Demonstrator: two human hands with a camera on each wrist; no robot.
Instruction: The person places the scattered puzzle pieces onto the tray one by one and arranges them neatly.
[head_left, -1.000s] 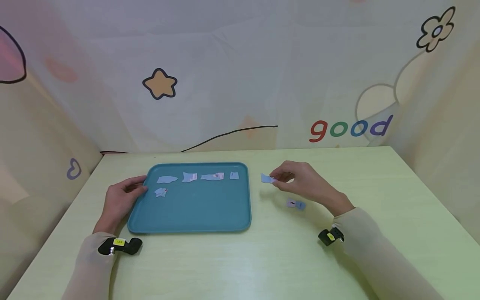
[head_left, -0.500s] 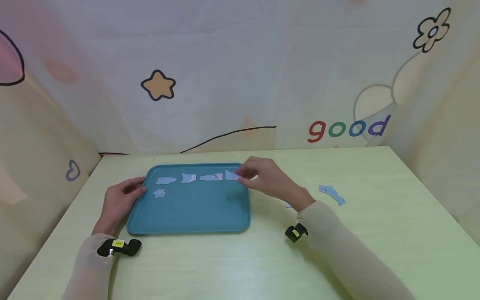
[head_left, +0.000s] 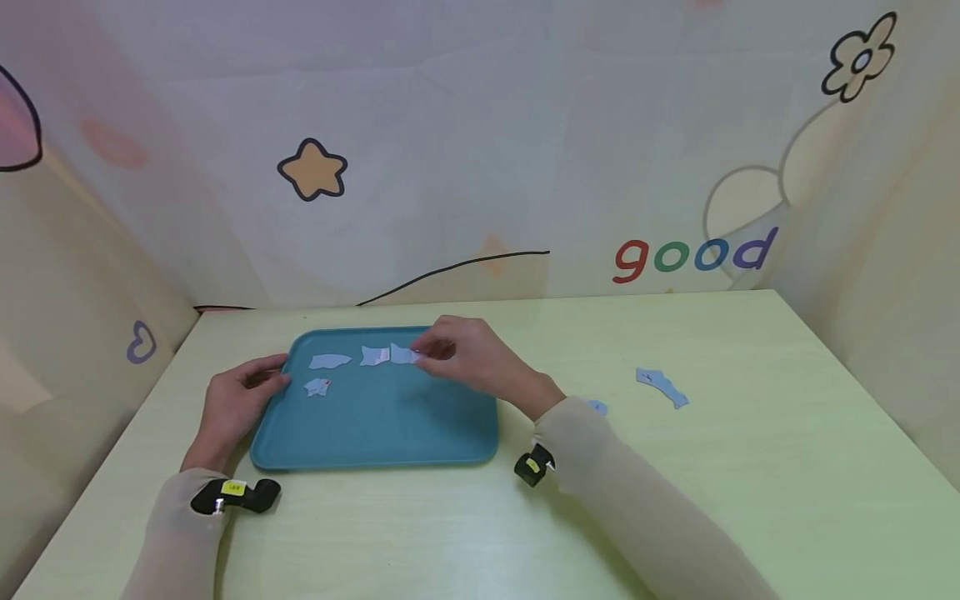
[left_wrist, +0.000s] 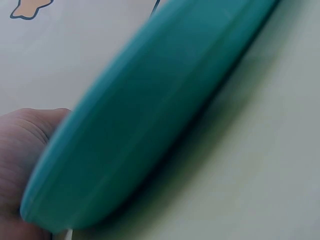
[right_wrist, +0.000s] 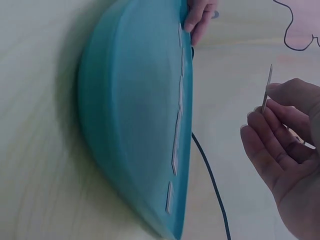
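My right hand (head_left: 476, 357) pinches a thin light-blue puzzle piece (head_left: 402, 353) between thumb and fingers, over the back part of the teal tray (head_left: 375, 462). In the right wrist view this held piece (right_wrist: 268, 85) is seen edge-on, raised off the tray. My left hand (head_left: 234, 408) grips the tray's left rim near its back corner. On the tray lie a long pale piece (head_left: 330, 361), a piece with a pinkish end (head_left: 374, 356) and a small jagged piece (head_left: 317, 387). More pieces (right_wrist: 176, 142) on the tray are hidden behind my right hand in the head view.
Right of the tray a curved blue piece (head_left: 662, 387) lies on the light wooden table (head_left: 750, 467). Another small blue piece (head_left: 597, 407) shows partly behind my right sleeve. A printed cloth (head_left: 450, 150) stands behind the table.
My right hand has carried its puzzle piece leftward from beside the tray to over the tray's back row. The left hand stays at the rim.
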